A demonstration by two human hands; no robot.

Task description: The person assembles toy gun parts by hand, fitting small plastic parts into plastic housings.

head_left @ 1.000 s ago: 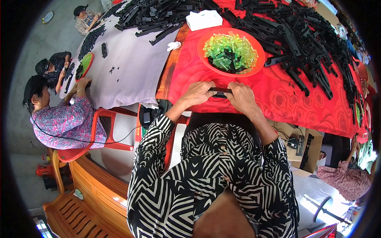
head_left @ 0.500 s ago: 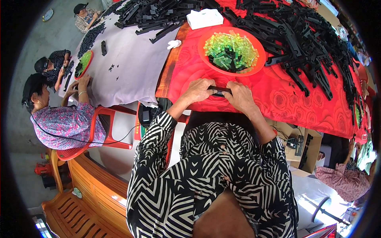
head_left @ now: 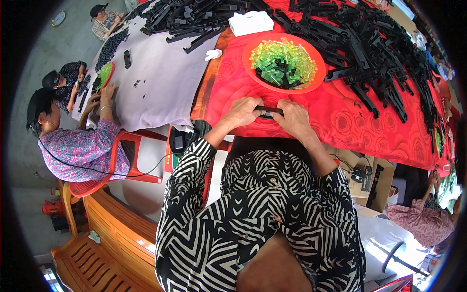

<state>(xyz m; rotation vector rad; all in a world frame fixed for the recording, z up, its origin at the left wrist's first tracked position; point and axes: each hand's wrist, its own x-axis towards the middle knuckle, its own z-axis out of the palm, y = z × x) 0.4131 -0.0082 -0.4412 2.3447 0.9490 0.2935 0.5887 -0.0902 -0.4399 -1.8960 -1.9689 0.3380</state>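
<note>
Bright, even light on red tablecloth (head_left: 335,117); grey concrete floor (head_left: 48,44) at far left duller. Harsh glare on pale floor (head_left: 374,233) at near right; highlight on wooden bench (head_left: 119,221). Black plastic part (head_left: 269,110) dark, detail lost. Fisheye rim black, edges bowed.

Wooden table (head_left: 200,111), red cloth (head_left: 335,119), grey cloth (head_left: 170,73). On top: red bowl (head_left: 319,67), white box (head_left: 251,23), heaped black parts (head_left: 360,53), crumpled tissue (head_left: 213,54).

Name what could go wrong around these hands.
The left hand and right hand grip the dark piece near its ends; it might slip if one loosens. The red plate of yellow-green pieces lies just beyond, so a knock could spill them. The heaped black parts might slide.
</note>
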